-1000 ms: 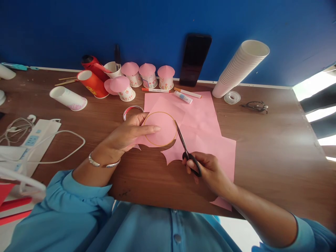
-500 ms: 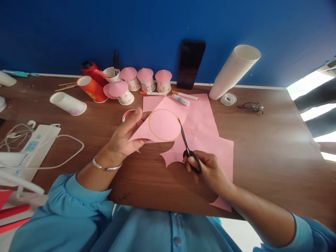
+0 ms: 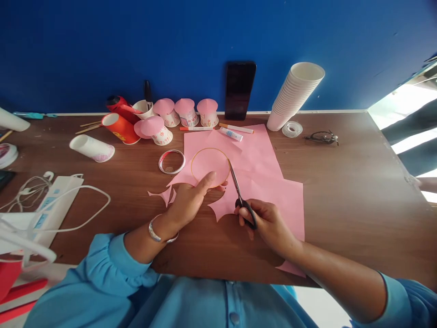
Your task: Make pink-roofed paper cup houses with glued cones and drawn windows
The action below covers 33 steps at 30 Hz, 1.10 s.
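My left hand (image 3: 189, 198) grips a piece of pink paper (image 3: 208, 165) at its near edge, thumb on top and fingers beneath. A yellow-brown circle outline is drawn on that piece. My right hand (image 3: 268, 221) holds black-handled scissors (image 3: 238, 187), whose tips touch the right side of the outline. Larger pink sheets (image 3: 269, 191) lie under and to the right of the held piece. Small pink scraps (image 3: 165, 196) rest left of it, close to a roll of tape (image 3: 171, 162).
Behind stand decorated cups with pink cone tops (image 3: 185, 113), a red cup (image 3: 120, 129), markers (image 3: 196, 129), a glue tube (image 3: 231, 134), a phone (image 3: 240, 90) and stacked white cups (image 3: 295, 95). Glasses (image 3: 321, 137) lie right; a power strip (image 3: 51, 209) and cables lie left.
My left hand has shifted its hold from the left of the paper to its near edge, uncovering the tape roll and scraps. The scissors stay at the outline's right side. The view has shifted slightly.
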Available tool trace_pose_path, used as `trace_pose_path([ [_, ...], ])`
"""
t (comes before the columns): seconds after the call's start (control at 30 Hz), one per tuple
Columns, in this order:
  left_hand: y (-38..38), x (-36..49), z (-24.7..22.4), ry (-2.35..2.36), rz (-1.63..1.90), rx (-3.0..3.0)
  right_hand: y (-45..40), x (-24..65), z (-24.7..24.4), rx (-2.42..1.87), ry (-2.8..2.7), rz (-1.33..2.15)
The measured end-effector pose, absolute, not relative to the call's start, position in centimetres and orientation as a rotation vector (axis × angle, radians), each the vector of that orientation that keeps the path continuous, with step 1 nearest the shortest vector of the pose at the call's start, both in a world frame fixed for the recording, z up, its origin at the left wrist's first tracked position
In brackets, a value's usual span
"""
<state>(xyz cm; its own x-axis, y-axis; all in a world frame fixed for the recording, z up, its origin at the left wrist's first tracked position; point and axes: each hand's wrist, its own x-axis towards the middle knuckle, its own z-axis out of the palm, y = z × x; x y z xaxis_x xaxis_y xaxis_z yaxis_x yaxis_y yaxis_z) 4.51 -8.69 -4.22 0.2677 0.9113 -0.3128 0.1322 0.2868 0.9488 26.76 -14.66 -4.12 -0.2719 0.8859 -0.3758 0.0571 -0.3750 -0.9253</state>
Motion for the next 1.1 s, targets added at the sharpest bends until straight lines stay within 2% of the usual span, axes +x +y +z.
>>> trace_pose_path([
  [0.1, -8.3, 3.8, -4.4, 1.337, 0.804, 1.394, -14.7, 26.6, -4.2, -1.355, -1.227, 1.734],
  [0.23, -8.1, 3.6, -3.8, 1.299, 0.84, 1.483, -14.7, 26.5, -4.1, -1.374, -1.235, 1.74],
  [0.8, -9.0, 5.7, -2.0, 1.382, 0.722, 0.992, -14.4, 26.3, -3.4, -1.364, -1.205, 1.758],
  [1.1, -9.1, 5.4, -2.3, 1.372, 0.715, 1.029, -14.4, 26.5, -3.8, -1.346, -1.244, 1.739],
])
